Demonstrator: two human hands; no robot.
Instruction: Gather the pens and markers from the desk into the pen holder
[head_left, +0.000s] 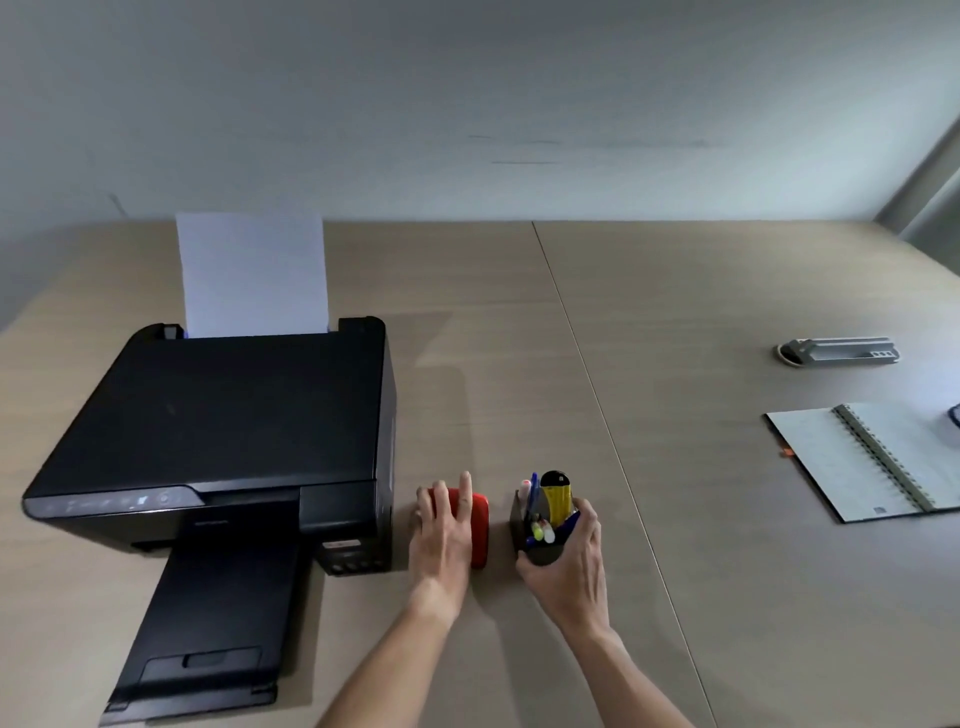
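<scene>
A dark pen holder (540, 552) stands on the desk near its front middle. Inside it are a blue pen (534, 493), a yellow and black marker (556, 496) and several other pens and highlighters. My right hand (571, 564) wraps around the holder from the right and front. My left hand (441, 535) lies flat with spread fingers on a red rectangular object (479, 530), just left of the holder.
A black printer (218, 431) with white paper (252, 275) in its rear feed and an extended output tray fills the left. At the right lie an open spiral notebook (872, 460) and a grey desk cable port (841, 352). The wall runs behind.
</scene>
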